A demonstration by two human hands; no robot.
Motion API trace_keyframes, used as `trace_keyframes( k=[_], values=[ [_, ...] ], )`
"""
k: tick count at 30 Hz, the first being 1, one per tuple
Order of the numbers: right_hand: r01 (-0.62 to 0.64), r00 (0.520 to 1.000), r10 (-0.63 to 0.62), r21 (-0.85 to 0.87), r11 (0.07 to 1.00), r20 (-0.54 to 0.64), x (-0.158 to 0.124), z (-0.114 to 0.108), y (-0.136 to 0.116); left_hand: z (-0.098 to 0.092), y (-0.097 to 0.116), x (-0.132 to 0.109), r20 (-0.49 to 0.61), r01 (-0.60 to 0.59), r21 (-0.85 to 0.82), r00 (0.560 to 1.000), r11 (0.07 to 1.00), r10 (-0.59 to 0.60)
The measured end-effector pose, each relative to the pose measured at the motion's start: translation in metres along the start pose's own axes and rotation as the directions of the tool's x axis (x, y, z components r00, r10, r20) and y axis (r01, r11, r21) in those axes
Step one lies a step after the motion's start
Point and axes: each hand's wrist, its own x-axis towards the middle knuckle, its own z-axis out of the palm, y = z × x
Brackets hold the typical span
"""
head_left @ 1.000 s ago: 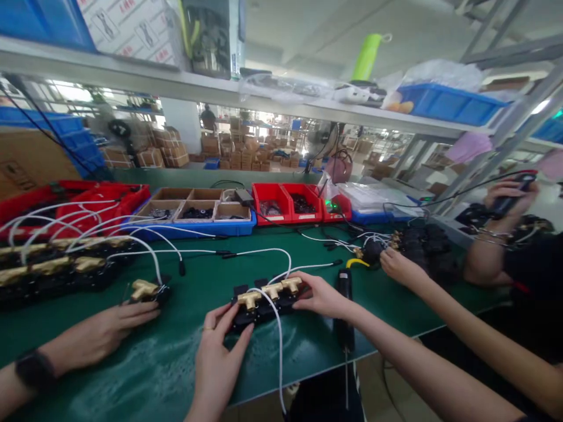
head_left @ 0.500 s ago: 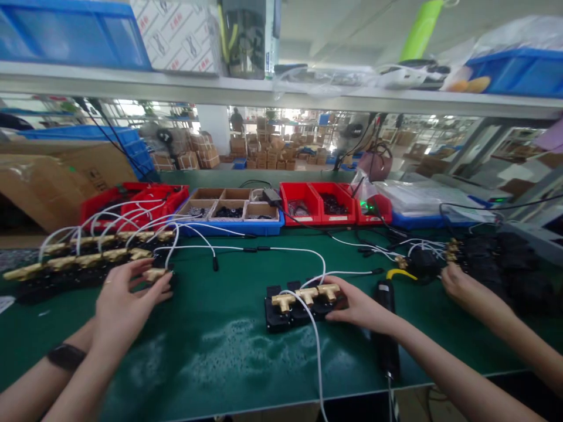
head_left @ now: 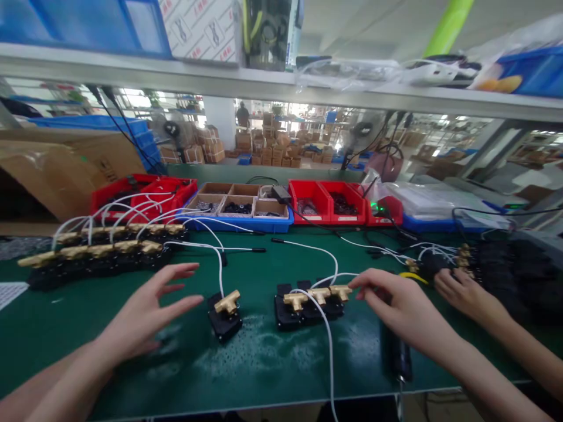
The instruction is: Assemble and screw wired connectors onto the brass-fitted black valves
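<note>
My left hand (head_left: pixel 147 308) is held over the bench with its fingers apart and nothing in them. To its right lies one black unit with a brass T-fitting (head_left: pixel 227 302) and a white cable, tilted askew on the green surface. Three joined black units (head_left: pixel 288 316) with brass fittings sit further right. My right hand (head_left: pixel 396 302) is beside their right end, fingers curved and thumb apart, close to the last brass fitting (head_left: pixel 340 292). A white cable (head_left: pixel 347 275) runs behind its fingers. Partly behind this hand lies a black electric screwdriver (head_left: pixel 400 357).
Two rows of similar units (head_left: pixel 101 252) with white cables stand at left. Another person's hand (head_left: pixel 466 299) touches units at far right; another arm shows behind my left one. Behind are a blue divided tray (head_left: pixel 237 225), red bins (head_left: pixel 308 202) and a shelf (head_left: pixel 264 79) overhead.
The single unit has moved right and towards me, out of my left hand, which is now apart from it. My right hand has drawn off the three joined units, rightwards.
</note>
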Motion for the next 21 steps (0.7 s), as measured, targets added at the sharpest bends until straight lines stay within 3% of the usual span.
trace_keyframes(
  k=[2, 4, 8, 10, 16, 21],
  values=[
    [0.034, 0.998, -0.033, 0.014, 0.999, -0.049, -0.002, 0.004, -0.010, 0.029, 0.000, -0.008, 0.119, -0.056, 0.063, 0.992, 0.996, 0.048],
    [-0.018, 0.999, 0.017, -0.025, 1.000, -0.040, -0.006, 0.010, -0.007, 0.056, -0.005, -0.015, 0.144, -0.057, 0.137, 0.989, 0.989, 0.037],
    [-0.244, 0.963, 0.253, -0.105, 0.964, 0.090, -0.012, 0.021, 0.025, 0.090, -0.016, -0.016, 0.142, -0.119, 0.113, 0.985, 0.987, 0.102],
    [-0.277, 0.946, 0.280, -0.044, 0.960, 0.166, -0.013, 0.025, 0.041, 0.099, -0.015, -0.012, 0.182, -0.171, 0.053, 0.970, 0.984, 0.159],
    [-0.228, 0.935, 0.138, 0.255, 0.940, 0.326, 0.005, 0.040, 0.064, 0.128, 0.011, 0.004, 0.257, -0.273, -0.074, 0.924, 0.959, 0.283],
    [-0.152, 0.952, 0.025, 0.403, 0.903, 0.304, 0.022, 0.053, 0.073, 0.139, 0.022, 0.003, 0.268, -0.263, -0.110, 0.921, 0.959, 0.283]
  ],
)
